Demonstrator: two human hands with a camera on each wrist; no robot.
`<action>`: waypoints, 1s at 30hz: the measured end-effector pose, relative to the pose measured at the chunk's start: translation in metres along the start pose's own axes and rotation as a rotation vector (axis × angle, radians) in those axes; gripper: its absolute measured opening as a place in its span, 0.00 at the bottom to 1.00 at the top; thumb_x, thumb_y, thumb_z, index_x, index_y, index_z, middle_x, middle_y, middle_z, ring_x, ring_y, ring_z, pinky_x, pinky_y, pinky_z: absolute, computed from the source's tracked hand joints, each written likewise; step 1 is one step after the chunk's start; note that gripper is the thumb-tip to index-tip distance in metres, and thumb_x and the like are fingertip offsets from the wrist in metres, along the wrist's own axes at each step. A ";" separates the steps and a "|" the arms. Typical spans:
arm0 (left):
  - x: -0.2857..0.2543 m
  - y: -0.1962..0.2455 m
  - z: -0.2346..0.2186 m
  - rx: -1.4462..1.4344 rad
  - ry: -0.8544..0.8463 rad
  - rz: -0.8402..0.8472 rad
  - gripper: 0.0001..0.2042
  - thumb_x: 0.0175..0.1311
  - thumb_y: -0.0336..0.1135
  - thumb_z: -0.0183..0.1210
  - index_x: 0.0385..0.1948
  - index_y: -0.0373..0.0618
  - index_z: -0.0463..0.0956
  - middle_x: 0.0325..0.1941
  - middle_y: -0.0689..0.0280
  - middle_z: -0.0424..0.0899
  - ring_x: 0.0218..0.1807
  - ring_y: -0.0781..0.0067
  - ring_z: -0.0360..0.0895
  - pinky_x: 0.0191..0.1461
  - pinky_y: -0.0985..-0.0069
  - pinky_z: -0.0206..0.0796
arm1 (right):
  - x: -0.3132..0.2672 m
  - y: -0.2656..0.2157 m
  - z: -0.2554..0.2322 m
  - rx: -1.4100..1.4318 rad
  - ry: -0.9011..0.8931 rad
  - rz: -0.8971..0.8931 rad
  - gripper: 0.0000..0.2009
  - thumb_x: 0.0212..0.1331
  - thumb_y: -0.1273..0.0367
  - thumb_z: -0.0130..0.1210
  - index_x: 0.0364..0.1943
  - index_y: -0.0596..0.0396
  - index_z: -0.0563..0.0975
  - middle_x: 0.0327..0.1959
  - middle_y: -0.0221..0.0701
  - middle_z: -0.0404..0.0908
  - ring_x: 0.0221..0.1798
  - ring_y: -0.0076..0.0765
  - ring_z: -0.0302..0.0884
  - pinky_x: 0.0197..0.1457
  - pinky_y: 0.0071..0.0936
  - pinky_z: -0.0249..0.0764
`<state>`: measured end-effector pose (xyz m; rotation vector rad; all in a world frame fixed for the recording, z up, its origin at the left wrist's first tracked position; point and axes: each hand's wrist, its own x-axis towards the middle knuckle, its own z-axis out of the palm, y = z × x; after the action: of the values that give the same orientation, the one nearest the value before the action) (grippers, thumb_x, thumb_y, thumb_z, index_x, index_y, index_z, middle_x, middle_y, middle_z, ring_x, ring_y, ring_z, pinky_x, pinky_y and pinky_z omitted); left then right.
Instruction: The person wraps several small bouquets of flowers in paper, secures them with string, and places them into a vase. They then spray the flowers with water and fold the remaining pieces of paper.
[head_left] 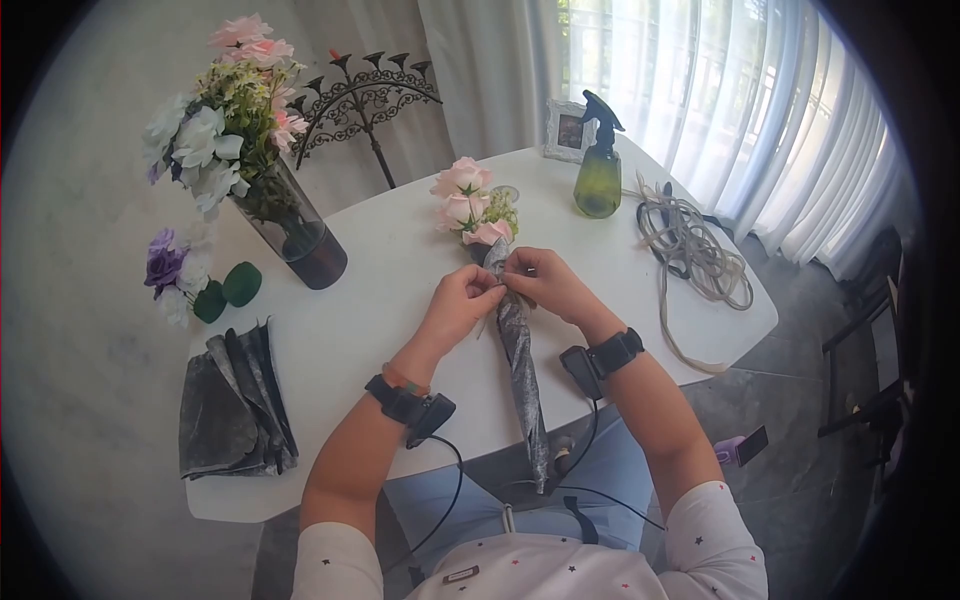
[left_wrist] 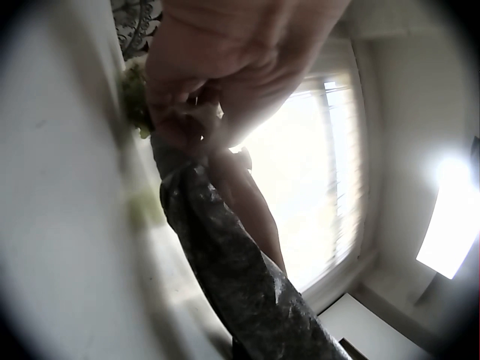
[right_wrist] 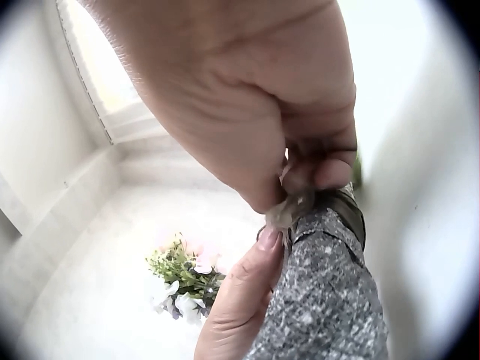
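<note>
A slim bouquet of pink roses (head_left: 462,178) is rolled in mottled grey wrapping paper (head_left: 522,375), its long tail reaching past the table's near edge. Both hands meet at the neck of the wrap, just below the blooms. There my left hand (head_left: 452,308) pinches a thin, pale ribbon (right_wrist: 283,215) between thumb and fingers. My right hand (head_left: 548,286) pinches the same ribbon from the other side, fingertips close against the left ones. In the right wrist view a darker band circles the paper beside the ribbon. Fingers partly hide the ribbon's crossing.
On the white table (head_left: 390,400), a tall vase (head_left: 300,235) of flowers stands left, above folded grey paper (head_left: 240,405). A green spray bottle (head_left: 598,180), a picture frame (head_left: 568,132) and a loose heap of ribbon (head_left: 700,255) lie along the right. A candelabra (head_left: 370,110) stands behind.
</note>
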<state>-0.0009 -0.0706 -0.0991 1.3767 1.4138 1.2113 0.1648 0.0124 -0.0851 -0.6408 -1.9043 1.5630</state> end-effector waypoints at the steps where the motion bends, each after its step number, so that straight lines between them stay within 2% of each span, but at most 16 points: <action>1: 0.000 0.000 0.000 -0.018 0.009 -0.006 0.08 0.60 0.28 0.59 0.36 0.35 0.73 0.33 0.67 0.79 0.36 0.83 0.75 0.41 0.85 0.69 | -0.001 0.000 -0.001 0.009 -0.056 0.036 0.04 0.56 0.73 0.54 0.29 0.61 0.75 0.20 0.23 0.71 0.23 0.17 0.67 0.23 0.16 0.64; 5: -0.003 0.001 -0.002 0.006 -0.029 -0.048 0.07 0.59 0.27 0.60 0.36 0.36 0.73 0.32 0.68 0.79 0.36 0.83 0.76 0.41 0.85 0.69 | 0.000 0.005 -0.006 -0.023 -0.150 0.084 0.07 0.58 0.70 0.53 0.27 0.60 0.75 0.19 0.24 0.71 0.21 0.18 0.67 0.24 0.17 0.66; 8: -0.003 0.002 -0.001 0.071 -0.037 -0.049 0.07 0.58 0.27 0.61 0.35 0.36 0.73 0.32 0.67 0.79 0.36 0.83 0.76 0.41 0.84 0.69 | 0.002 0.005 -0.012 0.051 -0.234 0.162 0.09 0.58 0.66 0.53 0.30 0.58 0.77 0.20 0.22 0.71 0.22 0.16 0.66 0.26 0.16 0.64; 10: -0.003 0.002 -0.001 0.066 -0.032 -0.039 0.07 0.58 0.27 0.61 0.34 0.37 0.73 0.32 0.66 0.79 0.36 0.82 0.76 0.41 0.84 0.69 | 0.004 0.005 -0.013 0.109 -0.218 0.242 0.08 0.58 0.67 0.54 0.26 0.57 0.76 0.19 0.23 0.72 0.21 0.19 0.68 0.26 0.19 0.66; 14: -0.004 0.002 0.000 0.055 -0.046 -0.046 0.06 0.58 0.26 0.61 0.32 0.37 0.73 0.32 0.65 0.80 0.35 0.82 0.77 0.40 0.84 0.69 | 0.001 0.003 -0.009 0.044 -0.199 0.185 0.08 0.58 0.68 0.54 0.26 0.57 0.76 0.19 0.23 0.72 0.21 0.20 0.67 0.25 0.19 0.64; 16: -0.004 0.002 0.001 0.046 -0.051 -0.068 0.06 0.58 0.25 0.61 0.31 0.37 0.72 0.31 0.65 0.80 0.34 0.82 0.77 0.39 0.84 0.70 | 0.005 0.011 -0.009 0.163 -0.168 0.168 0.07 0.58 0.68 0.55 0.26 0.57 0.77 0.20 0.24 0.73 0.21 0.19 0.66 0.24 0.19 0.62; 20: -0.004 -0.001 0.002 0.022 -0.048 -0.039 0.05 0.57 0.25 0.61 0.31 0.37 0.73 0.30 0.66 0.80 0.34 0.82 0.77 0.38 0.84 0.69 | 0.006 0.014 -0.008 0.172 -0.081 0.186 0.07 0.58 0.69 0.54 0.28 0.58 0.76 0.21 0.24 0.72 0.21 0.19 0.65 0.23 0.19 0.61; 22: -0.007 0.002 0.003 0.138 -0.135 -0.096 0.05 0.58 0.25 0.61 0.30 0.37 0.73 0.29 0.65 0.80 0.33 0.82 0.77 0.37 0.84 0.69 | 0.008 0.014 -0.013 0.219 0.038 0.238 0.06 0.59 0.68 0.54 0.35 0.57 0.75 0.24 0.22 0.71 0.24 0.18 0.64 0.26 0.19 0.60; 26: -0.008 0.010 0.010 0.155 -0.187 -0.097 0.05 0.58 0.26 0.61 0.29 0.37 0.73 0.28 0.65 0.80 0.32 0.82 0.76 0.36 0.83 0.69 | 0.010 0.020 -0.018 0.284 0.086 0.226 0.06 0.60 0.69 0.53 0.35 0.57 0.75 0.23 0.22 0.70 0.24 0.19 0.63 0.25 0.20 0.60; 30: -0.009 0.002 0.013 0.006 -0.249 -0.108 0.05 0.59 0.26 0.59 0.29 0.37 0.71 0.29 0.63 0.80 0.33 0.77 0.79 0.37 0.82 0.70 | 0.013 0.024 -0.015 0.225 0.083 0.210 0.06 0.60 0.68 0.53 0.34 0.57 0.75 0.23 0.24 0.70 0.24 0.20 0.64 0.25 0.20 0.60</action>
<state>0.0128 -0.0787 -0.1008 1.3840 1.2982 0.9316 0.1663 0.0362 -0.1051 -0.8122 -1.6131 1.8198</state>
